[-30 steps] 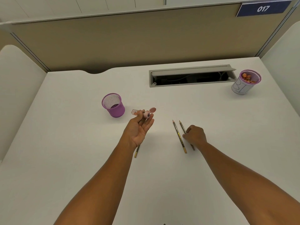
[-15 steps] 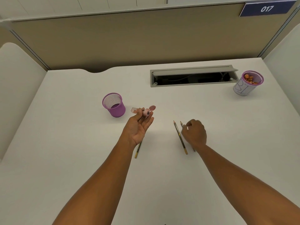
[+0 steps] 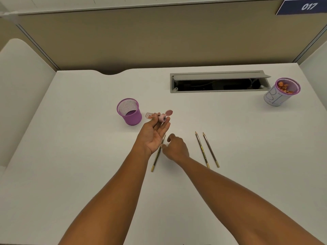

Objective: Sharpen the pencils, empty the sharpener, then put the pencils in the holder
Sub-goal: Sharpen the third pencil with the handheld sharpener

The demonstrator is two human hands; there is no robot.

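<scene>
right hand (image 3: 175, 149) off the pencil pair (image 3: 207, 149), now at the left pencil (image 3: 157, 154)

**White desk in a beige-walled cubicle**

White desk (image 3: 70, 156) under even, soft light, with a shallow notch cut into its far edge. Near the far right corner, a grey cable hatch (image 3: 219, 83), lid raised over a dark slot with cables inside. Behind the far edge, a beige partition (image 3: 159, 41); on its upper right, a blue sign (image 3: 304, 6) reading 017. White rounded side panels (image 3: 23, 85) at left and right edges.
</scene>
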